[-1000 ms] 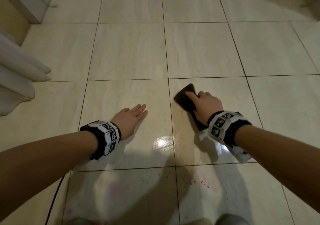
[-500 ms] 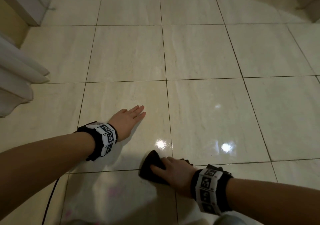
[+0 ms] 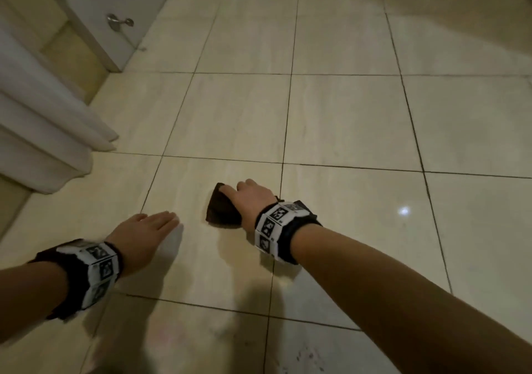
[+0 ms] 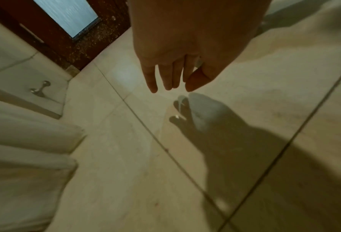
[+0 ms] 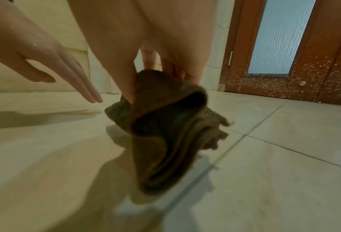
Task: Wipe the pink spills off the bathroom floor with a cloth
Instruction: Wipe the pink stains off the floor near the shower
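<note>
Two bare forearms reach forward from the bottom edge of the head view, each wearing a black wrist band with black-and-white square markers; the left hand (image 3: 144, 234) is held palm down, fingers straight and close together, thumb tucked alongside, holding nothing; from the left wrist view its fingertips appear just above the surface below; the right hand (image 3: 251, 200) sits ahead and to the right of the left, knuckles up, fingers (image 5: 171, 69) and thumb curled down, gripping a dark cloth (image 3: 221, 211).
</note>
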Available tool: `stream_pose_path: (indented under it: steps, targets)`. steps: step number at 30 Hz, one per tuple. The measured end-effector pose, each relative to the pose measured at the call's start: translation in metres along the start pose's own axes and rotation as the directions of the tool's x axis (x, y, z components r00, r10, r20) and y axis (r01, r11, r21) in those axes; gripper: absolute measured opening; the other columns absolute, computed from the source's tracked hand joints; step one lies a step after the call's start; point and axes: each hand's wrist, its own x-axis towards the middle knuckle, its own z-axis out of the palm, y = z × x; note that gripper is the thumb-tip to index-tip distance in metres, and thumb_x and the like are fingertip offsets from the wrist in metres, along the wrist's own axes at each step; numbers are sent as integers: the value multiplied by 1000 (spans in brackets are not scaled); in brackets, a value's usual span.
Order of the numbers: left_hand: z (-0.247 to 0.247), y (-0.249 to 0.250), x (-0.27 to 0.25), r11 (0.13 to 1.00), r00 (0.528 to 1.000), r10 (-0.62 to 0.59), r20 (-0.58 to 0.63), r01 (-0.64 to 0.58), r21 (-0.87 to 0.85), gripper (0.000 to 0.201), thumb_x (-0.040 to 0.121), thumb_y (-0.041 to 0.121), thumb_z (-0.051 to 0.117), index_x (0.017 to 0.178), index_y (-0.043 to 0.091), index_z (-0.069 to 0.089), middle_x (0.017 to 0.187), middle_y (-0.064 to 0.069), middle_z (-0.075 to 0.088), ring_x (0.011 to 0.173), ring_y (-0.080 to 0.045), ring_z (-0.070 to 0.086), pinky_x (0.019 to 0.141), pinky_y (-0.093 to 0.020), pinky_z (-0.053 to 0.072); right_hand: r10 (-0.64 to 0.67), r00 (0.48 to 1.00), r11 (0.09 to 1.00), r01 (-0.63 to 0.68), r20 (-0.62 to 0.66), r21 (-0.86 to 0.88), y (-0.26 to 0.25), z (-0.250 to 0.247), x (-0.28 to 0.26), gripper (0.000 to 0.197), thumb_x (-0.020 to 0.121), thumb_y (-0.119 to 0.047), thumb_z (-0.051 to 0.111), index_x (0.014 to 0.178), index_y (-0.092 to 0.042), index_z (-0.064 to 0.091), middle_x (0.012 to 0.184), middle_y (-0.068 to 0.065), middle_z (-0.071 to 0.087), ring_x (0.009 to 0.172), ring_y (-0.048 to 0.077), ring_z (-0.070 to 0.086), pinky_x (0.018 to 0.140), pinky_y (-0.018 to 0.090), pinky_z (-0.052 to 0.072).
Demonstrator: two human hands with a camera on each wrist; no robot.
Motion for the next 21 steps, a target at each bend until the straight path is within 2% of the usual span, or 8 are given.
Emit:
stream_pose_path:
  steps: [4,8,13,17,19,21]
  targets:
    - [3,-16,-20,997,997,-77,12,78,-21,64,96,7,36,152,20,6,158,2,7,144,-13,14,115,-27,14,-20,1000,999,20,11,-43,-21,0,20,73,83,-15,66,143,-15,25,128,13,46,121,28,39,87,37,42]
    - [12,-23,-7,994,995,-95,-18,94,-55,64,95,8,36,151,17,8,157,-1,11,143,-16,17,113,-28,18,-24,999,997,27,35,-69,-37,2,30,75,83,-15,66,144,-16,23,126,13,47,120,29,40,84,36,42]
    - [3,-39,15,993,984,-104,-144,95,-72,60,94,11,39,149,17,17,155,-1,20,141,-17,23,111,-29,22,-13,999,996,15,29,-84,-59,4,45,75,81,-10,66,143,-18,24,122,10,52,117,27,42,79,35,41]
    - [8,-67,27,994,974,-98,-203,85,-70,53,93,15,42,144,17,28,148,-1,31,134,-17,32,106,-30,30,14,1000,998,-15,-17,-59,-82,-4,69,64,82,-9,63,137,-15,30,117,9,55,115,26,43,79,35,42]
    - [15,-86,31,993,966,-107,-236,93,-71,51,93,16,42,143,17,32,145,-1,34,133,-18,34,105,-30,32,20,998,998,-24,-58,-57,-93,-8,84,58,83,-8,61,134,-15,34,115,9,55,114,26,43,76,34,40]
    - [23,-109,35,990,960,-126,-250,104,-99,51,93,17,43,143,18,31,145,-1,35,132,-17,34,105,-30,31,27,995,999,-31,-92,-44,-103,-11,100,57,84,-8,60,134,-16,36,117,7,55,114,25,42,79,34,41]
